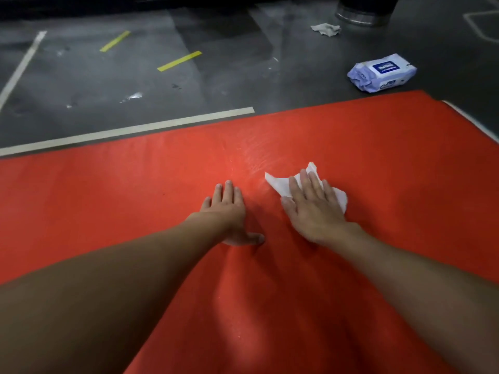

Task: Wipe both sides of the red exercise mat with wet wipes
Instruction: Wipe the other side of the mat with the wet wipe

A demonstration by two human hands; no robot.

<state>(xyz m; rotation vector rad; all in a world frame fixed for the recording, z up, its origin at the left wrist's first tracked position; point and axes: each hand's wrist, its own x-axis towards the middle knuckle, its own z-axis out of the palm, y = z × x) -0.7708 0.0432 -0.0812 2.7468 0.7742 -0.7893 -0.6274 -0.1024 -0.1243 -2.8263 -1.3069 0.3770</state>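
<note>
- Both hands lie flat on the red exercise mat [108, 198]. My left hand [228, 209] is released, fingers straight, palm braced on bare red with nothing under it.
- My right hand [313, 209] has straight fingers too and presses a white wet wipe [279, 184] onto the mat. It is pinned under the palm, not clenched.
- That mat spreads under and all round the hands, and its long axis runs left to right across my view, with the far edge rising toward the right.
- A wet sheen shows just ahead of the hands and between them. Left of my left hand the red looks dull, so I judge the next strokes should head that way.
- Beyond the mat's far edge, ahead and right of my right hand, a wipes pack [382, 72] lies on the floor [216, 76]. The right hand is nearer to it.
- Its blue label bears white writing too blurred for me to read.
- A crumpled wipe [325, 29] lies farther off.
</note>
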